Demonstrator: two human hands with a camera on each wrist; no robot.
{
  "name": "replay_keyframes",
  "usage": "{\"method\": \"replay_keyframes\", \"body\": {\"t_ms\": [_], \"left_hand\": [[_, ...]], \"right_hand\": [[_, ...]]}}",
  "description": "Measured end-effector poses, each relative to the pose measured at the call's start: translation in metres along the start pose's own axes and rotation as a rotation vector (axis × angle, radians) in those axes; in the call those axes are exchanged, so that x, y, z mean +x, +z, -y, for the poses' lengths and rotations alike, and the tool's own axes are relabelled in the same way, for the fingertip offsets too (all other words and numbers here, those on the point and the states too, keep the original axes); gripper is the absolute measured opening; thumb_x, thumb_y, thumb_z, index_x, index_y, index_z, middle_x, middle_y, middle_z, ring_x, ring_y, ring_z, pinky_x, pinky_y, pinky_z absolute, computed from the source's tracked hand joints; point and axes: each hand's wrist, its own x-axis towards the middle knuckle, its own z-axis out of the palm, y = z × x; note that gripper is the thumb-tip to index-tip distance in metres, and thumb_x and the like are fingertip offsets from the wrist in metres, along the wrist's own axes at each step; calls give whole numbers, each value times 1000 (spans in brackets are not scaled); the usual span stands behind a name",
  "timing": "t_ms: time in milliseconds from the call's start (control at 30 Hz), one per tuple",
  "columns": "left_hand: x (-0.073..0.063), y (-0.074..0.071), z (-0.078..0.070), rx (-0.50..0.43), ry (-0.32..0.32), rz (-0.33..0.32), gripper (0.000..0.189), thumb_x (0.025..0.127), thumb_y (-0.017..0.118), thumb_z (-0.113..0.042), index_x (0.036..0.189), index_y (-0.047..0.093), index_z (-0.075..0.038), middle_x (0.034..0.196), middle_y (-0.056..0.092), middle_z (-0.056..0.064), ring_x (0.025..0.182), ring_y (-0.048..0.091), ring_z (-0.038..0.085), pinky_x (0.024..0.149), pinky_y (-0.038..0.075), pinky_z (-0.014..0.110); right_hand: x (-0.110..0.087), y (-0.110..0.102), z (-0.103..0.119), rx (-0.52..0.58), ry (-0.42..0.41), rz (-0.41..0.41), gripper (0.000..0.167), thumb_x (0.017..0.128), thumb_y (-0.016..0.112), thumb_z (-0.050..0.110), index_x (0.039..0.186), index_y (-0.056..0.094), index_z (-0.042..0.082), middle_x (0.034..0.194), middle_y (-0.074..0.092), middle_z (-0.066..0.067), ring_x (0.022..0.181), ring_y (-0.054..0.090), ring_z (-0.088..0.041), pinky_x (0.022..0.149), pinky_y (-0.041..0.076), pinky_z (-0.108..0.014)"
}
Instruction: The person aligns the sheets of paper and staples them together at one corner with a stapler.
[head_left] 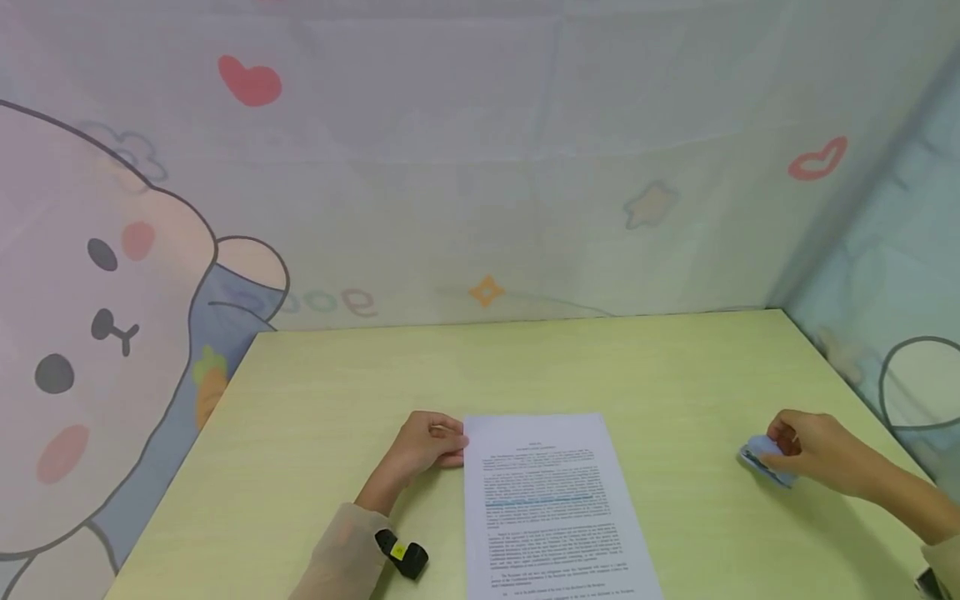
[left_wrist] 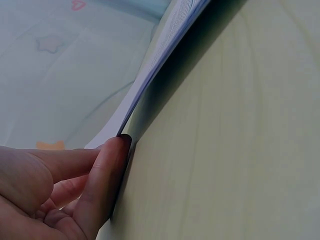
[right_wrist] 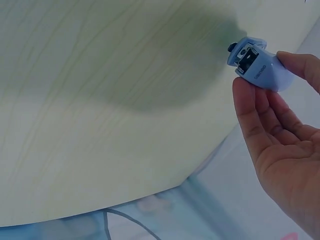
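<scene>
A thin stack of printed paper (head_left: pixel 536 483), one line marked in blue, lies upright before me near the table's front. My left hand (head_left: pixel 422 446) pinches its upper left edge between thumb and fingers. In the left wrist view that hand (left_wrist: pixel 65 192) holds the paper (left_wrist: pixel 145 82) with its edge raised over the tabletop, a dark shadow beneath. Well to the right, my right hand (head_left: pixel 828 454) grips a small light blue stapler (head_left: pixel 763 458) above the table. The right wrist view has the stapler (right_wrist: pixel 270 71) between the thumb and fingertips of the hand (right_wrist: pixel 290 155).
The pale wood-grain table (head_left: pixel 360 367) ends at a printed cloth backdrop (head_left: pixel 465 167) behind it. Another cloth (head_left: pixel 907 250) hangs along the right side. A black strap device (head_left: pixel 402 554) sits at my left sleeve (head_left: pixel 345 542).
</scene>
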Motion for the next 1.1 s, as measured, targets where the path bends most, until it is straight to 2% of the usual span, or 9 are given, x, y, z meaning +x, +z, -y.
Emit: {"method": "replay_keyframes", "body": {"t_ms": [333,767,1100], "left_hand": [[1,-1,3,-13,16,20,21,90,68,7,110,64,13,85,69,16,68,69,19,65,62,32],[0,0,2,5,3,1,22,90,69,5,110,65,12,88,68,17,69,68,19,65,62,33],[0,-1,1,-16,10,5,22,90,68,6,111,64,13,89,69,18,70,69,19,66,62,32]], "right_hand": [[-9,5,-2,9,-11,37,23,84,78,7,88,57,1,73,51,4,63,43,0,50,43,-23],[-11,5,-3,-6,7,54,25,84,78,8,86,53,2,72,49,4,60,41,-1,49,42,-23],[-12,6,0,70,32,81,26,87,75,6,88,50,2,71,47,0,54,46,-3,45,48,-25]]}}
